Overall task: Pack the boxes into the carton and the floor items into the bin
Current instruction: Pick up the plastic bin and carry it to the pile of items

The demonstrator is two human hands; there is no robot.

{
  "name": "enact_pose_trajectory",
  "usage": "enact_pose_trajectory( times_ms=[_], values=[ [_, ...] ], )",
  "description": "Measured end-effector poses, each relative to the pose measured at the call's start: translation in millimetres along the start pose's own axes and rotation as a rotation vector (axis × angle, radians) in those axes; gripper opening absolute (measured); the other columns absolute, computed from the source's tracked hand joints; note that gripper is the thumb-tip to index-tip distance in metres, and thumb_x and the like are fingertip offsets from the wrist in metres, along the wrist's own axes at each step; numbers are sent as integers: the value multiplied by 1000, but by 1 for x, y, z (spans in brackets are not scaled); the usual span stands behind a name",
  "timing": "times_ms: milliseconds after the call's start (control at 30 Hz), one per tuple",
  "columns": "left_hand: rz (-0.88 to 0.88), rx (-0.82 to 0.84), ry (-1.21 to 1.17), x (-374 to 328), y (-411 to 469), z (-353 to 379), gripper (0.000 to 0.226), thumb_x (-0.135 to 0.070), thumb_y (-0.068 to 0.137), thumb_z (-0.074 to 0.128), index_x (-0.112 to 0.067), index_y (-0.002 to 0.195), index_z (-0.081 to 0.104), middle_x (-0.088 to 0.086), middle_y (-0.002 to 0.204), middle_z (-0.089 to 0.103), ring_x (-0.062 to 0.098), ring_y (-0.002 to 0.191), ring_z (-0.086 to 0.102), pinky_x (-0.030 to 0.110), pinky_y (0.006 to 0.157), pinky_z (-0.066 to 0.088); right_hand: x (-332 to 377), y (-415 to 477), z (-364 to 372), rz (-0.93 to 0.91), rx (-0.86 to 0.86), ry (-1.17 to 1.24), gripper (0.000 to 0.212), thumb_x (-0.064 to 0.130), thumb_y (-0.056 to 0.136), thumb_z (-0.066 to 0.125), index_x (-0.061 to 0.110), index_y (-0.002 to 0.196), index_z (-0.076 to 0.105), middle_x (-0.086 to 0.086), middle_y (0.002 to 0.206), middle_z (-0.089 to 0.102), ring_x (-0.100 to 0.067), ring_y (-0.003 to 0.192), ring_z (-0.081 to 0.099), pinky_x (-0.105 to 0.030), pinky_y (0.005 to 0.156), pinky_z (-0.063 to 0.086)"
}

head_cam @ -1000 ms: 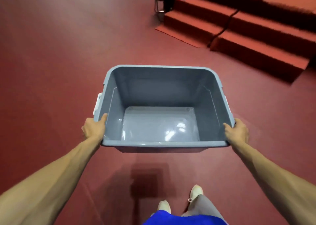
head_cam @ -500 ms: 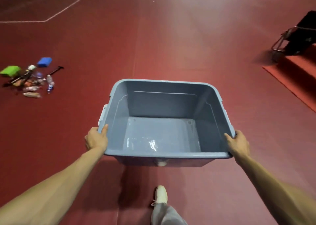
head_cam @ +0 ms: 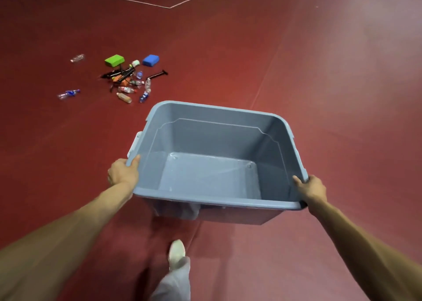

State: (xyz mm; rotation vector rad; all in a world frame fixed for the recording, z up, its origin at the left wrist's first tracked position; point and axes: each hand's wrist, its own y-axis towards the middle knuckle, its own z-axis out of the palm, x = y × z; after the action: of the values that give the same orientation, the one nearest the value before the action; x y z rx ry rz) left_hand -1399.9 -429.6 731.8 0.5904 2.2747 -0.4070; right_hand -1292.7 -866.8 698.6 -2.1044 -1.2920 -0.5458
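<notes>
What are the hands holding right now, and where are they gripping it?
The grey bin: the left hand grips its left rim by the near corner, the right hand its right rim by the near corner.

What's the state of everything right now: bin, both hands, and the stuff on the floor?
grey bin: empty, lidless, carried off the floor.
left hand: grips the bin's left rim.
right hand: grips the bin's right rim.
green block: on the floor, unpacked.
blue block: on the floor, unpacked.
pile of bottles and tools: scattered on the floor.
clear bottle: lying apart from the pile.
blue-labelled bottle: lying apart from the pile.
</notes>
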Motion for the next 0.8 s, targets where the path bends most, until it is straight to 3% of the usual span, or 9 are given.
enact_pose_trajectory(
  times_ms=[333,600,800],
  values=[
    [-230,-89,-17,-17,257,11,42,-35,91,58,5,101,66,32,106,65,47,103,58,43,84,45,271,140,170,-191,97,-121,30,29,87,61,0,95,63,-24,94,65,-31,77,51,-33,68,40],
    [-237,-80,2,-79,426,44,35,-30,93,56,1,108,62,29,113,64,44,108,57,42,89,43,428,249,260,-207,139,-110,27,27,86,62,2,96,64,-16,84,59,-33,76,54,-35,66,44],
    [-276,-71,7,-130,543,117,35,-26,92,56,5,109,59,30,113,62,44,107,57,43,89,43,508,371,328,-226,183,-117,32,27,88,63,-1,102,64,-27,99,65,-43,93,61,-46,79,51]
  ],
)
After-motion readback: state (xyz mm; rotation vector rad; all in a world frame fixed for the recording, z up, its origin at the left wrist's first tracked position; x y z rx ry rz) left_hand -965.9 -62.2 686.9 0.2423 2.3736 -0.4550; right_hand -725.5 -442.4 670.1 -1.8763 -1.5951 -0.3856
